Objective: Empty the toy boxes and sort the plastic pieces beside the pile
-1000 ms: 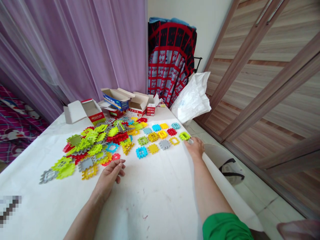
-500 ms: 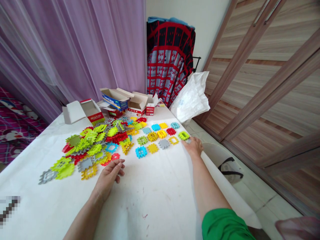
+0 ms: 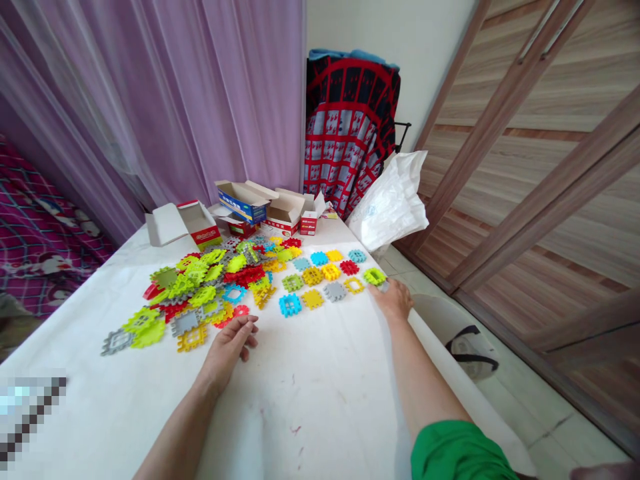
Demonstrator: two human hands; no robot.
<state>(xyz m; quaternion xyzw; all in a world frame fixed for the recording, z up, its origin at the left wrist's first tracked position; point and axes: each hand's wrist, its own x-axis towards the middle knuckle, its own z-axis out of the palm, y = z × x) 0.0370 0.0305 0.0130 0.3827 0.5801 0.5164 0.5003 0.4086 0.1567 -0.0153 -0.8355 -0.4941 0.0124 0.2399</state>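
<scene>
Right hand [image 3: 393, 299] reaches out to the right edge of the table [image 3: 340, 393], fingertips down on a grey piece [image 3: 384, 287]. Most of that piece is hidden by the fingers; from where I stand I cannot tell whether they pinch it or merely press it. Lime tile [image 3: 375, 277] lies flat just beyond the fingertips; yellow frame [image 3: 355, 292] just to the left.

Left hand [image 3: 234, 341] rests on the white cover near the heap [image 3: 197, 279], grip released, fingers loosely curled, thumb beside the index finger. Red piece [image 3: 241, 311] at the heap's edge lies just beyond it.

Between the hands, farther out, tiles lie flat in loose rows. Front row from the left: blue tile [image 3: 290, 305], yellow tile [image 3: 313, 299], grey tile [image 3: 335, 291], then the yellow frame. Red tile [image 3: 349, 267] sits behind these.

Heap is mixed: lime, red, grey, yellow, blue, pieces overlapping, some tilted. Behind it, opened cartons, a blue box [image 3: 243, 205] among them. White bag [image 3: 387, 203] at the far right corner. Green sleeve [image 3: 457, 452] on the right arm.
</scene>
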